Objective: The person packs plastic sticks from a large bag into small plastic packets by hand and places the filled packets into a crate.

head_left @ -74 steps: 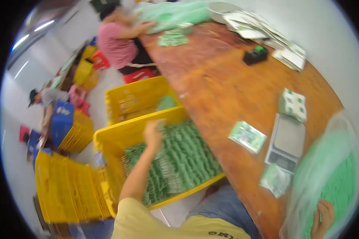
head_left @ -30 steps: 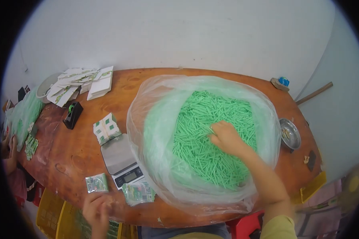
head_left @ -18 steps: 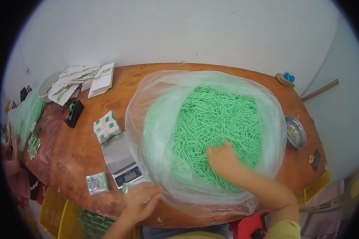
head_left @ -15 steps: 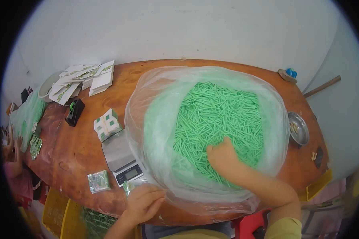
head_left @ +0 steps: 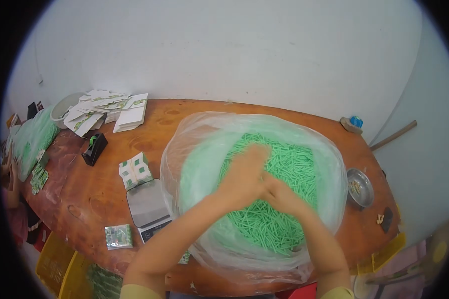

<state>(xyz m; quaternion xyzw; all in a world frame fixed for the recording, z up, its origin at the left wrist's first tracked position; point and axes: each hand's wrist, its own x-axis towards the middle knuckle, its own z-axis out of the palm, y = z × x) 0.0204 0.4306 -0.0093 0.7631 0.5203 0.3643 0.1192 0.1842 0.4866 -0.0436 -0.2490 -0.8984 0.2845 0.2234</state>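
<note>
A large clear plastic bag (head_left: 329,194) stands wide on the wooden table, filled with thin light-green sticks (head_left: 289,154). Over the middle of these sticks my left hand (head_left: 244,172) reaches in from the left, its fingers smeared by motion. My right hand (head_left: 280,193) meets it from the right, and the two hands touch or overlap. Right-hand fingers are mostly hidden at the left hand, so I cannot make out anything held. Left of the bag is a digital scale (head_left: 149,204), its display partly covered by my left forearm.
A banded block of green-and-white boxes (head_left: 135,170) sits behind the scale. A clear packet of green sticks (head_left: 118,236), tape dispenser (head_left: 95,149) and flat white cartons (head_left: 132,112) lie left. A metal bowl (head_left: 359,188) stands right. Another person's arm (head_left: 12,184) shows far left.
My left hand has moved from beside the scale up over the sticks. My right hand has lifted slightly from among the sticks to meet it. The view has tilted a little.
</note>
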